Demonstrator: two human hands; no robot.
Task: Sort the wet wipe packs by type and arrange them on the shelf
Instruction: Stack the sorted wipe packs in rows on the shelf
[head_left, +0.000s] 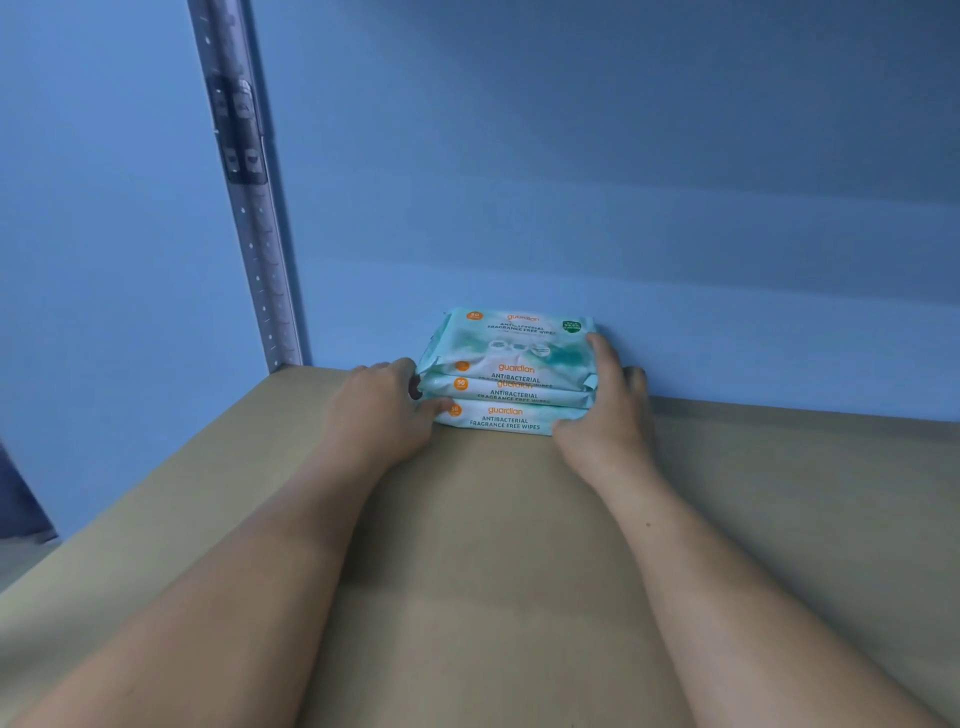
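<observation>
Squaring is the step I judge to be in hand: the stack (511, 374) of same-type packs sits on the shelf (493, 519) at 12 o'clock, right up against the blue wall (623, 208), with the metal post (254, 234) off at 10 o'clock.

My left hand (382, 410) grips the stack's 9 o'clock end, the thumb pressed on the bottom pack and the other fingers (402, 366) curled round the end, their tips hidden. My right hand (605, 415) holds the 3 o'clock end, the thumb laid over the top pack's corner and the fingers tucked behind, next to the wall.

To do this well, I should press both ends inward evenly and nudge the upper packs back toward 12 o'clock. They sit stepped, each lower one showing a strip of label toward me, and the soft packs will likely slide or sag if I squeeze one side harder. The release should be gentle, so the top pack does not tip.

The stack's long axis runs 9 to 3 o'clock, along the wall. The printed faces look up, and the lettering reads upright from 6 o'clock.
</observation>
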